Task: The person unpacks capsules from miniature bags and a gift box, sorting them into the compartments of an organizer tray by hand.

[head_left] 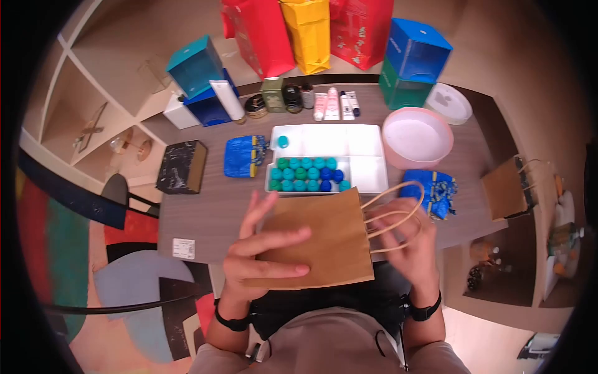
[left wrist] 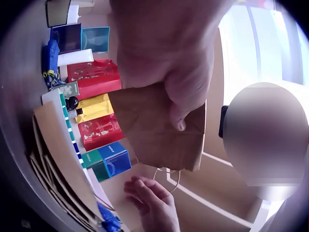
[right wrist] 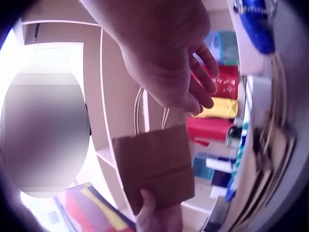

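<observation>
"Paper bag (head_left: 330,240) in the air: who has it?"

"Left grip (head_left: 248,257) does, at the end away from the handles (head_left: 411,182), thumb on one face and fingers laid over the other. It's on its side above the near edge of the table (head_left: 212,218)."

"And the right grip (head_left: 414,252)?"

"Beside the handles, fingers loose, nothing plainly held. Whether a fingertip brushes a loop, I cannot tell."

"How would you do this part well?"

"It looks like work at the handle end. I'd pinch lightly with the left, since paper this thin probably creases under a hard thumb, and gather both loops together rather than tug one, so the mouth stays square."

"Anything to watch?"

"White tray (head_left: 364,140), just beyond: small green and blue pieces (head_left: 305,173) sit mostly in its near row, and a low swing could knock them. A blue pouch (head_left: 418,190) near the right grip might snag a knuckle. Farther out, the pink round box (head_left: 417,138) and the yellow bag (head_left: 306,37) seem safe enough."
</observation>
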### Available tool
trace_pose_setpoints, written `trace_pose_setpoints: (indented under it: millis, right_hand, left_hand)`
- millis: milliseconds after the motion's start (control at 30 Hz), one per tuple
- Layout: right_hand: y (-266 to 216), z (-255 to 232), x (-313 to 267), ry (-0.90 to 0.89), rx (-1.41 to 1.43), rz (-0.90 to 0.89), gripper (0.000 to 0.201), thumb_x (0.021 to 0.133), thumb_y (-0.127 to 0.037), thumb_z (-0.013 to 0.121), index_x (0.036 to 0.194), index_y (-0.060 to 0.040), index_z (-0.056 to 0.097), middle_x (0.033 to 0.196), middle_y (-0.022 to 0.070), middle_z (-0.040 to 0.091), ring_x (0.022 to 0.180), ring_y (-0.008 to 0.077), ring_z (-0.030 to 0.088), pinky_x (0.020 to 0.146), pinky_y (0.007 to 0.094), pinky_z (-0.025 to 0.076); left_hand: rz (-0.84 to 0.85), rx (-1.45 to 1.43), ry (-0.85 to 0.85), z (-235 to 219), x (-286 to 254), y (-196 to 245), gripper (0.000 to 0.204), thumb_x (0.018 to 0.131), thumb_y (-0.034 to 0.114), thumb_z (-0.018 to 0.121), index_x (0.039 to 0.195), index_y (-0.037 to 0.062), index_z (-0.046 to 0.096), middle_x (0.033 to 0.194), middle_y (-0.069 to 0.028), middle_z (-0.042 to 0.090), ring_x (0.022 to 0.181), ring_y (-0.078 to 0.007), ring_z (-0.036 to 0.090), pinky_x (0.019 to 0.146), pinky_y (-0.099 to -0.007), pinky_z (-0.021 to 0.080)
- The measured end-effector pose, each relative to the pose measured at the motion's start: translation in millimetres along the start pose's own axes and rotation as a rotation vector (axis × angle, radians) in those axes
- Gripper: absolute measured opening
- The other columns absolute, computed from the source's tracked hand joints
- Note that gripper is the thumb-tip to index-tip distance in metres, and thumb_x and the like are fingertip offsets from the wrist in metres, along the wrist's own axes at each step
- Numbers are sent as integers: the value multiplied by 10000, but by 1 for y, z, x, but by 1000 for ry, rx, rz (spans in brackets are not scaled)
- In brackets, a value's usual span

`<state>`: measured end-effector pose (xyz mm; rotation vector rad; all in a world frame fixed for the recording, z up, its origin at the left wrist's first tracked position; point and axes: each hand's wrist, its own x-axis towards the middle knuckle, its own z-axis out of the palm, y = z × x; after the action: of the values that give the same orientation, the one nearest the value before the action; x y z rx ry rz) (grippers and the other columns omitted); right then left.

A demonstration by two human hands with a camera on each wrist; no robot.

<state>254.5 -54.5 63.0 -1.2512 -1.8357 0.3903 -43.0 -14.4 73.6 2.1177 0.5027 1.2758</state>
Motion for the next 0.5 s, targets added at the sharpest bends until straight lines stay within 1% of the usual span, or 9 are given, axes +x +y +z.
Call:
trace_pose_setpoints:
  millis: [33, 100, 133, 167, 200, 233, 267, 300, 500]
  right_hand:
    - [13, -13, -4, 73, -155, 69, 242, 808, -111, 792, 1032, -39, 739, 1196, 131, 689, 1085, 353, 647, 962, 450, 508]
    - [24, -34, -9, 150, -350, 142, 331, 797, -146, 815, 1100, -43, 731, 1273, 153, 669, 1153, 371, 628, 1012, 467, 488]
    - [26, -41, -11, 128, -457, 178, 435, 789, -174, 831, 1187, -58, 701, 1350, 164, 623, 1231, 391, 581, 1054, 489, 457]
    - [29, -46, -14, 106, -558, 215, 539, 780, -202, 847, 1273, -72, 671, 1428, 175, 577, 1308, 411, 534, 1096, 512, 425]
    - [42, -51, -25, -37, -571, 246, 683, 769, -226, 858, 1392, -113, 602, 1523, 178, 489, 1399, 435, 445, 1137, 549, 382]
    - [48, -50, -29, -29, -582, 250, 683, 769, -226, 858, 1392, -113, 602, 1523, 178, 489, 1399, 435, 445, 1137, 549, 382]
    - [52, -48, -31, -32, -589, 261, 645, 774, -216, 852, 1367, -112, 619, 1514, 176, 502, 1394, 434, 454, 1136, 549, 386]
    - [57, -44, -32, -34, -595, 271, 608, 779, -205, 845, 1343, -112, 637, 1504, 174, 516, 1389, 434, 462, 1134, 549, 390]
    - [71, -36, -22, 152, -674, 109, 313, 868, -60, 729, 1177, -37, 685, 1203, 160, 701, 1233, 369, 610, 1097, 536, 426]
  left_hand:
    - [12, -31, 7, 3, 3, 1, 236, 789, 127, 751, 978, 226, 854, 1291, -110, 727, 1489, -413, 388, 1257, -612, 88]
    - [-156, 238, -172, 13, 7, -2, 279, 799, 156, 752, 1022, 294, 848, 1449, -84, 623, 1511, -393, 338, 1257, -614, 69]
    - [-146, 361, -362, 11, -4, -25, 335, 751, 289, 814, 1084, 314, 834, 1534, -84, 529, 1518, -378, 317, 1257, -616, 56]
    - [-134, 340, -359, 13, -6, -28, 335, 751, 289, 814, 1084, 314, 834, 1534, -84, 529, 1518, -378, 317, 1257, -616, 56]
    - [-228, 379, -460, 16, -9, -29, 418, 705, 341, 851, 1119, 297, 823, 1525, -88, 537, 1513, -374, 326, 1256, -619, 63]
    - [-321, 425, -564, 16, -12, -29, 514, 659, 392, 888, 1154, 280, 812, 1515, -92, 546, 1508, -369, 336, 1255, -623, 70]
    - [-325, 373, -537, 15, -15, -29, 651, 583, 449, 936, 1187, 251, 794, 1512, -96, 544, 1513, -374, 329, 1250, -637, 83]
    - [-313, 373, -541, 15, -15, -29, 651, 583, 449, 936, 1187, 251, 794, 1512, -96, 544, 1513, -374, 329, 1250, -637, 83]
    - [-365, 401, -437, 12, -39, -44, 409, 789, 251, 839, 1191, 200, 794, 1552, -108, 521, 1500, -364, 384, 1261, -563, 182]
